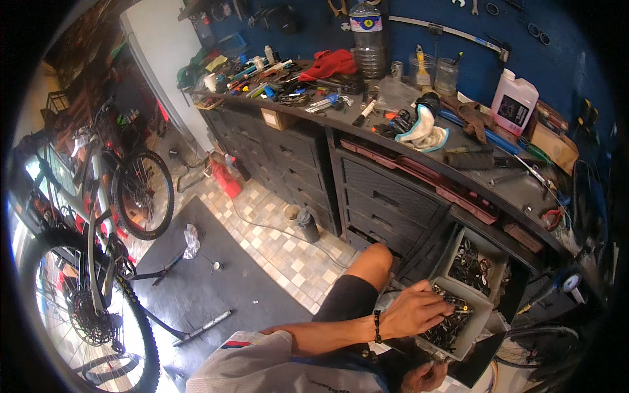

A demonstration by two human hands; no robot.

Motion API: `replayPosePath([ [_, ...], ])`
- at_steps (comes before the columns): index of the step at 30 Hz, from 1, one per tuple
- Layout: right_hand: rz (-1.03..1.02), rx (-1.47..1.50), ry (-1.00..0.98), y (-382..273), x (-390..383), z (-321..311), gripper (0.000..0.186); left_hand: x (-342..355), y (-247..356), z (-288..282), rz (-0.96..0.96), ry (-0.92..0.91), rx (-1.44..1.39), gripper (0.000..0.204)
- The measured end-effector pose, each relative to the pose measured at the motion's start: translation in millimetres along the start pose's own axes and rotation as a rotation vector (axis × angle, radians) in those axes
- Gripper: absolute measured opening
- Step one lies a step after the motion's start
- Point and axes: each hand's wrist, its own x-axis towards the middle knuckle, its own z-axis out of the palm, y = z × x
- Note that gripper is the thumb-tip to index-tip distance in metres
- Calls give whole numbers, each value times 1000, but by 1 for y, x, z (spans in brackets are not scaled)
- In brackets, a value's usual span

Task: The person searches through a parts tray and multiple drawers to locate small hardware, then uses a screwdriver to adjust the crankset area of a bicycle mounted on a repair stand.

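My left hand (pixel 416 311), with a dark beaded bracelet at the wrist, reaches over a grey bin (pixel 483 321) of small dark and metal parts (pixel 451 331). Its fingers are bent and drawn together above the parts; whatever they pinch is hidden. Lower down, my right hand (pixel 424 378) is beside the bin's near edge with curled fingers. What it holds, if anything, cannot be made out. Behind the first bin sits a second grey bin (pixel 501 254) with black small parts (pixel 470 265). Both bins rest in a pulled-out dark drawer (pixel 481 367).
A cluttered workbench (pixel 341 118) runs above dark drawer units (pixel 386 196). On it are tools, a red cloth (pixel 329 64), a large clear bottle (pixel 369 42) and a pink-filled jug (pixel 514 101). A bicycle (pixel 92 262) stands at left by a black mat (pixel 203 262). A wheel (pixel 537 347) is at right.
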Motion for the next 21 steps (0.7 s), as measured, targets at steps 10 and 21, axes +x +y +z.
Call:
replayPosePath([
  [10, 214, -148, 467, 62, -8, 59, 29, 42, -8, -18, -288, 150, -224, 20],
  [21, 267, -119, 216, 79, 154, 120, 30, 31, -91, -146, -665, 272, -345, 16],
])
